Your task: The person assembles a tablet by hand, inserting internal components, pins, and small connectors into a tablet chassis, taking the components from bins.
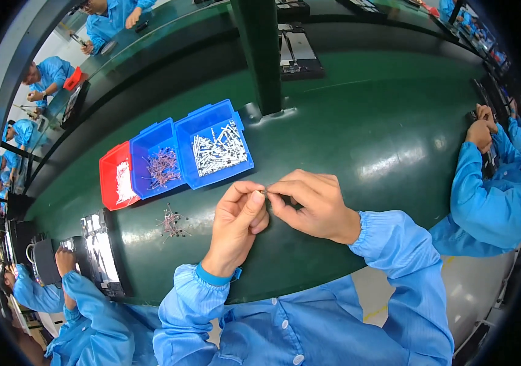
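While a tiny dark piece (264, 191) is pinched by the fingers of the left hand (236, 222) and the right hand (318, 207), on the near side of the right-hand blue bin (224, 175), its exact form cannot be made out. Left of that bin and nearer the body, a small heap of wired components (172, 226) is gathered on the tabletop (327, 262), perhaps already handled. By the stocks seen in it, the middle blue bin (144, 143) and the red bin (108, 183) to its left, much is probably left.
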Demonstrator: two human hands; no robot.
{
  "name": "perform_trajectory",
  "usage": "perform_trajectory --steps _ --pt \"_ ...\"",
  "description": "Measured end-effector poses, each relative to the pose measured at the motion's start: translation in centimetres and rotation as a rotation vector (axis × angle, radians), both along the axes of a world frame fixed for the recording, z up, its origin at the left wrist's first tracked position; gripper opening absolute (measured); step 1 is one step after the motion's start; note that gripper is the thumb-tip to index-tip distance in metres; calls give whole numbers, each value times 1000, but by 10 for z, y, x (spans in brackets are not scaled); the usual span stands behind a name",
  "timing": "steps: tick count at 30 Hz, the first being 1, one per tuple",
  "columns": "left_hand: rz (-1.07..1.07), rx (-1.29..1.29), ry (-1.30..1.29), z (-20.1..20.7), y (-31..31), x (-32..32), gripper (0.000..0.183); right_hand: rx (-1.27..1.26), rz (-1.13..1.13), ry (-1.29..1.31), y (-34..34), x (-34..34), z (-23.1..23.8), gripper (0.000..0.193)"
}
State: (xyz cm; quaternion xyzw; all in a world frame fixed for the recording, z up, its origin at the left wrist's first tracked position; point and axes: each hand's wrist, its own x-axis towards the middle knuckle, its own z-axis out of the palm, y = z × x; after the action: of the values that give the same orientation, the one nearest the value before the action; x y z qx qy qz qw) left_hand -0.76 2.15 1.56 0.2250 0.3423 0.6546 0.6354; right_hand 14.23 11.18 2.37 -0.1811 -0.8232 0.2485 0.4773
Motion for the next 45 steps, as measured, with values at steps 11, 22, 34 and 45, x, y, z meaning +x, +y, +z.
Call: perform_trajectory --steps 11,22,34,45 --pt "33 55 -36 -3 1 2 9 88 -135 -6 -2 3 3 15" --pt "39 37 -32 -2 1 -2 11 -447 133 73 -7 2 2 14" --pt "26 -13 16 -4 0 2 10 -403 148 19 -5 3 3 11" --pt "61 41 155 -9 -1 3 12 -376 167 79 -4 4 -2 12"
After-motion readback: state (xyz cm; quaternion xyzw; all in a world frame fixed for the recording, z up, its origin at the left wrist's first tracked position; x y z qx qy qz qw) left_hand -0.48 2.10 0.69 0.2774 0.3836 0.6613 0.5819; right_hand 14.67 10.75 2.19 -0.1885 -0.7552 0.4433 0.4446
